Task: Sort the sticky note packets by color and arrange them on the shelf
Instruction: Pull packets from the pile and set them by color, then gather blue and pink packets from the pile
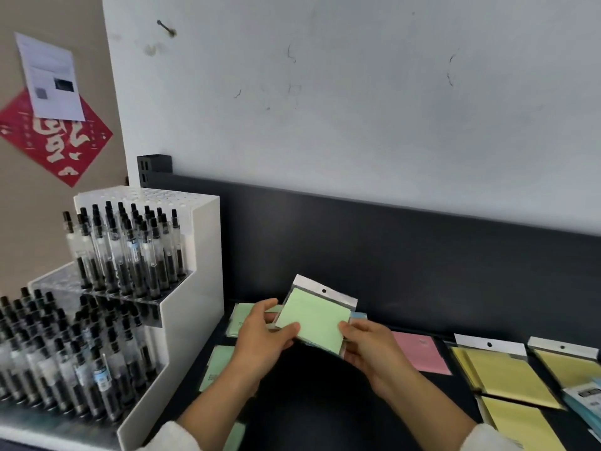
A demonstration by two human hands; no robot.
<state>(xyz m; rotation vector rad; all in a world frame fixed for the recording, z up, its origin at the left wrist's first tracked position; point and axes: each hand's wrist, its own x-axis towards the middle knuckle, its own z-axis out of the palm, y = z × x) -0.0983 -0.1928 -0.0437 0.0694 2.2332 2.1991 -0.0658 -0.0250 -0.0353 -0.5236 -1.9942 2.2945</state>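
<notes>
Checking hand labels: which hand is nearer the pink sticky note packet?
Right. The right hand sits just left of the pink packet; the left hand is farther left, across the held green packet.

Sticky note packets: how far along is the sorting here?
Done: yellow packets lie grouped at right, green packets at left, a pink packet between. In hand: left hand and right hand hold a stack topped green, blue edge beneath. Remaining: shelving that stack.
</notes>
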